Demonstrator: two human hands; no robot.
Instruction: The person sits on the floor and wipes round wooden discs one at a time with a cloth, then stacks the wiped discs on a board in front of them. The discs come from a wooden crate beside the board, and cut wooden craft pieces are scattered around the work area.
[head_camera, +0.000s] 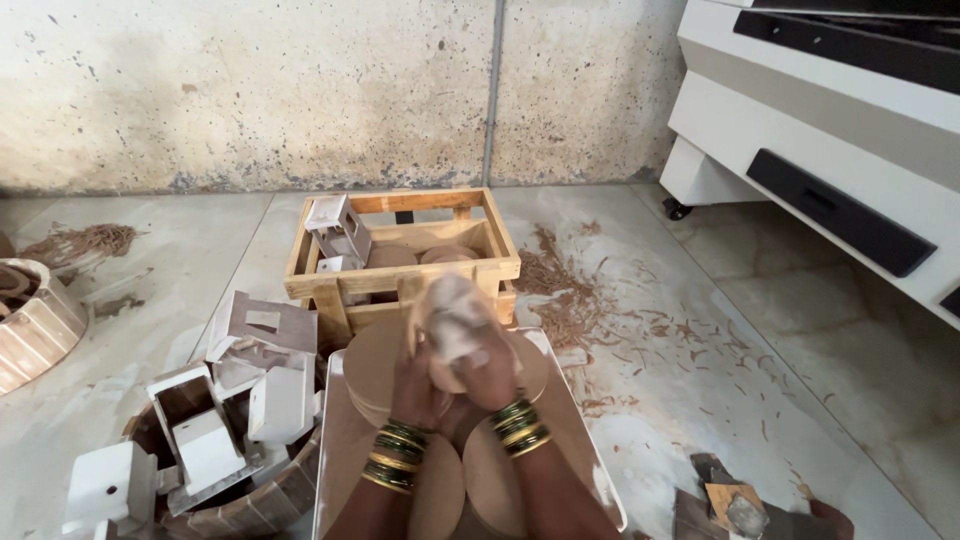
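Nearest you, flat round brown wooden discs (495, 485) fill the white tray (335, 470). Both your hands, left (415, 385) and right (490, 372), are closed around one blurred, white-dusted round wooden disc (455, 320); if that dust slackens your grip, the disc could drop onto the stacks below.

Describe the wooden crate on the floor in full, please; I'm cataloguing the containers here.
The wooden crate is pale, unfinished slatted wood with corner posts and open gaps between its side slats. It sits upright on the tiled floor near the wall, just beyond the hands. Inside lie round brown discs and a small white-painted wooden piece propped at its left corner.

Crate (402, 272) raw rough wood; discs (372, 362) smooth matt fibreboard; floor (700, 400) glossy stone.
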